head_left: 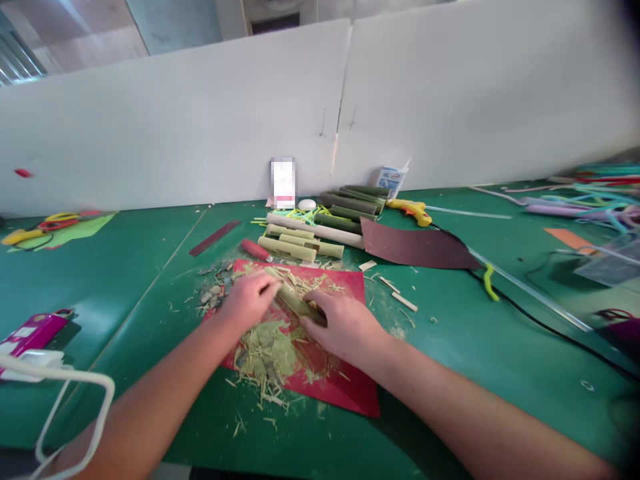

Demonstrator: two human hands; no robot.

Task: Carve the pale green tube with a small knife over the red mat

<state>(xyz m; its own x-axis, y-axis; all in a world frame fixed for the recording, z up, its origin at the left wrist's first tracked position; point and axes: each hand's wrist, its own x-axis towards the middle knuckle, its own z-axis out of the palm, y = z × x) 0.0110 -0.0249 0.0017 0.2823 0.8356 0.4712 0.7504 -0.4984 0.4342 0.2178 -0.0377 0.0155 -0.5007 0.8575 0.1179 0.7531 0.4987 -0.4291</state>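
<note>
Between my two hands a greenish bamboo piece (294, 300) lies at a slant, low over a red sheet (357, 397). My left hand (250, 299) pinches its upper left end. The fingers of my right hand (343, 325) are wrapped round its lower right end; a small brownish thing shows by those fingers, too small to name. Pale green shavings (267, 350) and splinters are strewn over the sheet and the table near it. Just beyond the sheet rests a red-handled tool (256, 250), its tip partly hidden among scraps.
Several cut bamboo tubes (287, 249) lie past the sheet, darker green ones (350, 202) behind. A brown sandpaper strip (420, 245) and a yellow glue gun (411, 211) with a black cord are to the right. Purple box (35, 333) at left; white partition (175, 133) behind.
</note>
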